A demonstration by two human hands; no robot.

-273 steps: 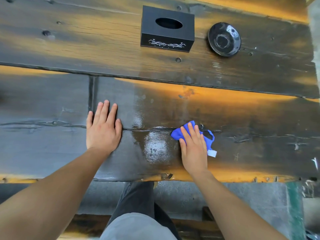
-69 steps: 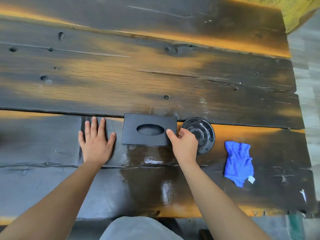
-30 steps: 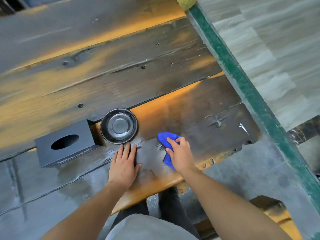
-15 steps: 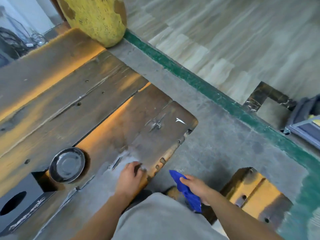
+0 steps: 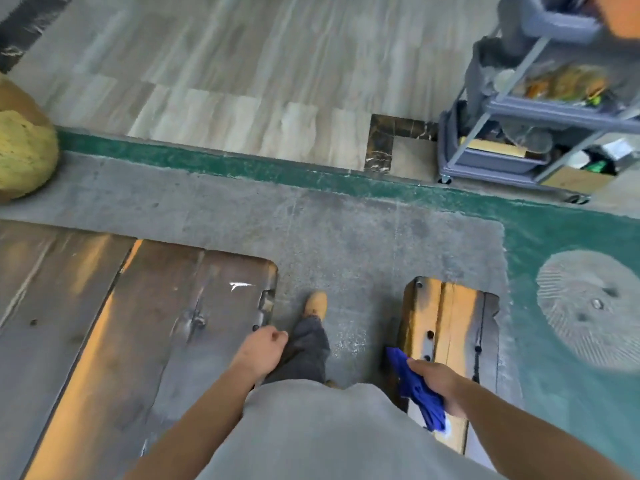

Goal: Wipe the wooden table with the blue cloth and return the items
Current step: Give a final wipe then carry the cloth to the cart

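our right hand (image 5: 437, 382) grip closed on the blue cloth (image 5: 417, 389) above a wooden bench (image 5: 446, 320), our left hand (image 5: 261, 351) loosely curled, holding nothing, at the wooden desk (image 5: 145, 323) corner

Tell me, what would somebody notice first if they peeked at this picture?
Probably the bright blue cloth, bunched in the person's right hand low on the right, in front of a wooden bench. Next, the dark wooden table filling the left side, with the loosely curled left hand at its end. A grey cart stands at the top right.
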